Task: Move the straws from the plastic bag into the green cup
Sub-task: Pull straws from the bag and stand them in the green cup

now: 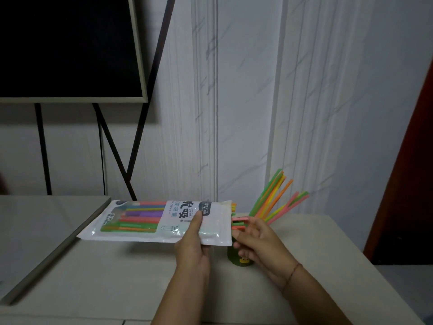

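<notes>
My left hand [193, 240] holds a white plastic bag [145, 221] flat above the table, thumb on top near its open right end. Coloured straws show through the bag's clear window, and several straw ends [237, 222] stick out of the opening. My right hand [256, 240] is at that opening with its fingers closed around those ends. The green cup [235, 256] stands on the table just below, mostly hidden behind my right hand. Several straws [276, 198] stand in the cup, fanning up and to the right.
The beige table [117, 277] runs to a white marbled wall. A flat grey board [39, 233] lies at the left. A dark screen [70, 48] on a black stand is at the upper left. A dark red edge [407, 184] stands at the right.
</notes>
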The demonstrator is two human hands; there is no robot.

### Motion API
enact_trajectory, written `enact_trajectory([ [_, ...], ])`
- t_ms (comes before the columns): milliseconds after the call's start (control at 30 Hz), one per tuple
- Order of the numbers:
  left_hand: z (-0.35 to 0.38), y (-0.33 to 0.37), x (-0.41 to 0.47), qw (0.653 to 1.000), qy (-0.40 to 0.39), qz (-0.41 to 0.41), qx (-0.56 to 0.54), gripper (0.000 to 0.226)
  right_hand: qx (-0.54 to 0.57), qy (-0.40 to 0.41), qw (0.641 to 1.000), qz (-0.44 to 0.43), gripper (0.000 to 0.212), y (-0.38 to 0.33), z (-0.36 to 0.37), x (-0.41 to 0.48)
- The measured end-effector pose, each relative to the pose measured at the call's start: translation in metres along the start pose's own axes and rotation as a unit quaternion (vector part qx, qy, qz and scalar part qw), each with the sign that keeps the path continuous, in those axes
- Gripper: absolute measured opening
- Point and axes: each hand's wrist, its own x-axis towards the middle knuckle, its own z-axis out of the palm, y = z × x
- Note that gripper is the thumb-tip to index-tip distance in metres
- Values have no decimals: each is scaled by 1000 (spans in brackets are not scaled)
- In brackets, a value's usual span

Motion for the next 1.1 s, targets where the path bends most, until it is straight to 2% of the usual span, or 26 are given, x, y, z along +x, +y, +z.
enact_trajectory([
  [100, -4, -3, -12, 999, -34, 13, 21, 20, -7, 29, 998, -58, 20, 5, 2, -3],
  [267, -13, -7, -27, 997, -66, 11, 33, 10, -35, 70, 992, -97, 6, 11, -1, -6],
  [367, -19, -8, -26, 997, -65, 9, 48, 11, -49, 73, 992, -87, 7, 12, -7, -5],
  [500, -29, -3, -14, 998, -46, 5, 45, 24, -36, 96, 992, -77, 9, 6, -23, -5],
  [700, -35, -5, -5, 999, 18, -34, 7, 29, 100, 117, 987, -53, 11, 0, -39, -1],
  [800, -35, -8, -5, 999, 22, -38, -6, 42, 185, 94, 978, -17, 12, 5, -31, 2],
  [933, -35, -10, -5, 999, 21, -38, -13, 48, 158, 64, 985, -4, 9, 13, -18, 2],
  [1100, -36, -10, -6, 999, 20, -44, -16, 44, 120, 107, 987, -24, 8, 14, -17, 4],
])
